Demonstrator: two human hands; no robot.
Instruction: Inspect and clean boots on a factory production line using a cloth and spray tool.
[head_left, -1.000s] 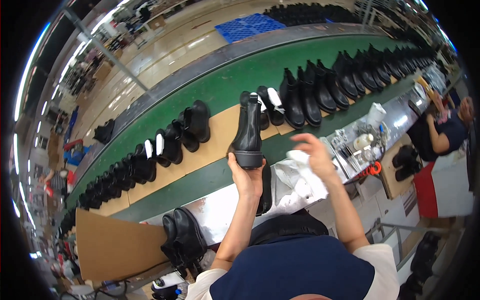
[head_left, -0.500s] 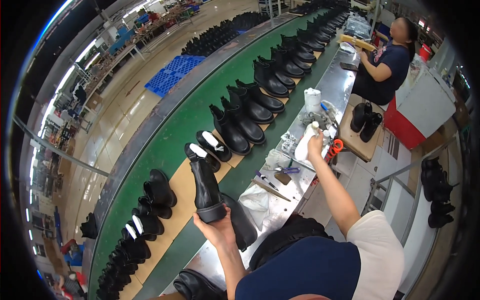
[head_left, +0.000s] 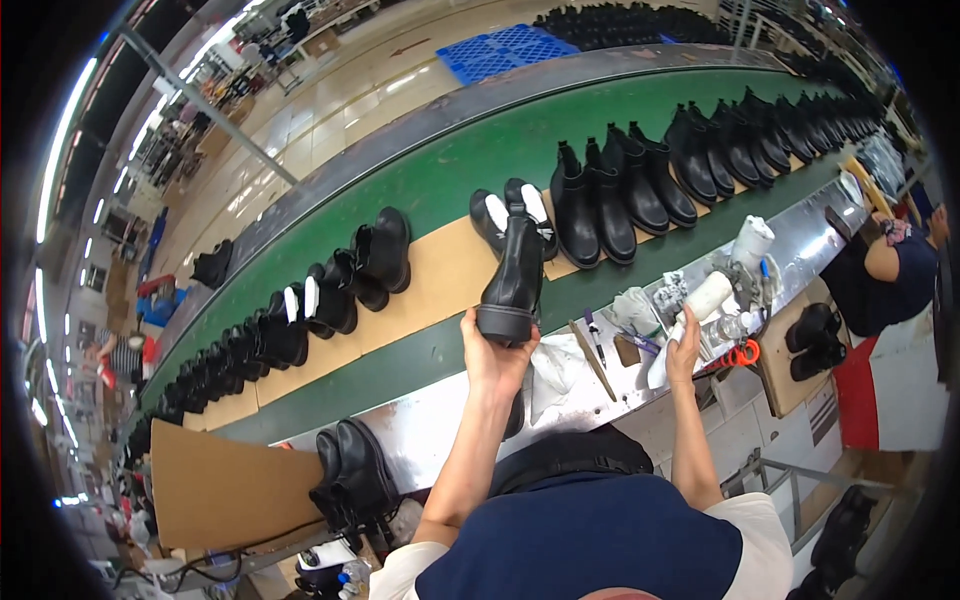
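Observation:
My left hand [head_left: 497, 355] grips a black ankle boot [head_left: 514, 275] by its heel and sole, with the toe pointing away from me. Behind that boot, two black shoes with white stuffing [head_left: 491, 215] stand on brown card. Over the metal bench, my right hand [head_left: 684, 350] is closed round a white bottle-shaped thing [head_left: 708, 294], tilted; the fingers hide part of it. Close to that hand are a white container [head_left: 752, 240] and an orange coiled hose [head_left: 741, 354]. A white cloth [head_left: 556, 372] lies between my hands, beside a flat stick [head_left: 594, 362].
Black boots [head_left: 600, 205] line the green conveyor [head_left: 440, 165] to the right, more shoes [head_left: 335, 285] to the left. A pair of boots [head_left: 352, 470] stands at lower left next to a cardboard sheet [head_left: 230, 485]. A co-worker [head_left: 895, 275] sits at far right.
The view has swung, so the conveyor lies more level across it. My left hand has kept the boot, now more upright in view. My right hand keeps the white bottle-shaped thing, tilted further.

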